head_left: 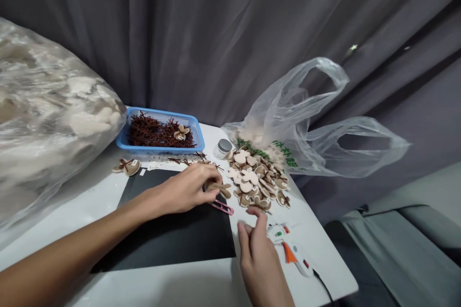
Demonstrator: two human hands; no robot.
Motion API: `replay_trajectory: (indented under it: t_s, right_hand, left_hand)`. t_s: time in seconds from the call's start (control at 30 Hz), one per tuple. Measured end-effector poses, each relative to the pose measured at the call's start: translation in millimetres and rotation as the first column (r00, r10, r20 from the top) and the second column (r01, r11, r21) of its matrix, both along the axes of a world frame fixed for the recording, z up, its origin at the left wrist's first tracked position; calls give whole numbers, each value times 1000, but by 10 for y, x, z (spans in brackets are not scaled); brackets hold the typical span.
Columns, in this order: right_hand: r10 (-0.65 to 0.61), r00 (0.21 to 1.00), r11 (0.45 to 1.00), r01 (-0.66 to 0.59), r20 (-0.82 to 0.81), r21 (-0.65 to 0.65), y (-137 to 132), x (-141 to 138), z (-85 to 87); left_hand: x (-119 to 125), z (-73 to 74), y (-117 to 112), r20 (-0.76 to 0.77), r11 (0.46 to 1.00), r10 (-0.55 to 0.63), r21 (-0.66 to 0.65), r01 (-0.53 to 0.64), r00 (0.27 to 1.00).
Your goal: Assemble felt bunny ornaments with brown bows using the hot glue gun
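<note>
My left hand [187, 191] lies on the black mat [173, 235], its fingers pinched on a tan felt shape [220, 188] right above a pink hair clip [222, 207]. My right hand [260, 254] rests on the white table [180, 288] beside a white glue gun [291, 248]; its fingers are curled and reach toward a pile of beige felt cutouts [257, 180]. Nothing shows inside the right hand.
A blue basket [160, 130] of brown bows stands at the back, with a small jar [222, 147] beside it. A clear plastic bag [306, 124] sits back right, a big filled bag [50, 120] at left. One finished piece [127, 166] lies near the basket. The glue gun's cord [324, 288] runs off the front edge.
</note>
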State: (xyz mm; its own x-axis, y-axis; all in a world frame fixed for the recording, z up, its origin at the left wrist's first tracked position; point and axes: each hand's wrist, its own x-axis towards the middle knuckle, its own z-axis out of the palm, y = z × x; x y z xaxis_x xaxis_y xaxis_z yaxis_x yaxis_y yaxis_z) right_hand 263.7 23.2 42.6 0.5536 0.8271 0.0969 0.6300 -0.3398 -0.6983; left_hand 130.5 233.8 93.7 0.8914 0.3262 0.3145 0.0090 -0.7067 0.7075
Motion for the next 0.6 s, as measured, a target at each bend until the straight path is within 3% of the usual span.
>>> replay_trajectory:
  t_s: [0.13,0.27,0.43,0.6]
  right_hand:
    - [199,964,977,-181,177,-116,-40,112,92]
    - [410,885,911,-384,221,-151,17,13,362]
    - [411,872,906,-422,265,-19,252,102,653]
    - [366,880,912,-403,302,71,550,370,697]
  left_hand:
    - [83,-126,-34,11,1000,22,-22,-21,1000]
    - [121,-181,-82,-17,999,25,-23,-25,1000]
    - [112,-238,-122,-63,999,-39,-15,38,997]
    - [94,-244,-108,-68,999,-43,3,44,997]
